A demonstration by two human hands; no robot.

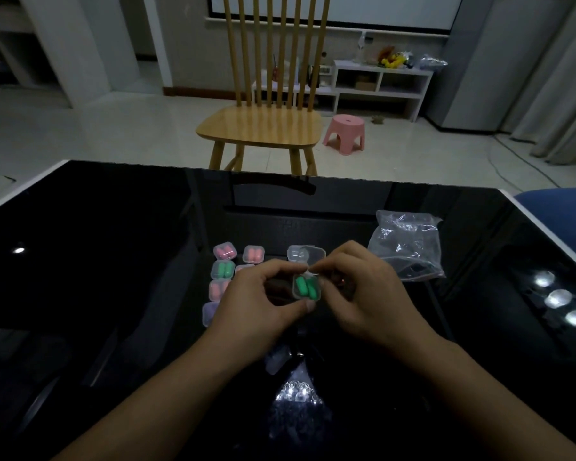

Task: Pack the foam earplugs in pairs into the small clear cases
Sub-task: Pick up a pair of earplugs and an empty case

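Left hand & right hand both pinch one small clear case w/ two green earplugs inside. Case prob light, stiff, slick; plugs soft, so grip case by its edges.

A glossy black table with a pale edge carries a cluster of small clear cases near its middle, several holding pink or green earplugs. An open empty case lies just right of them; a crumpled clear bag lies farther right.
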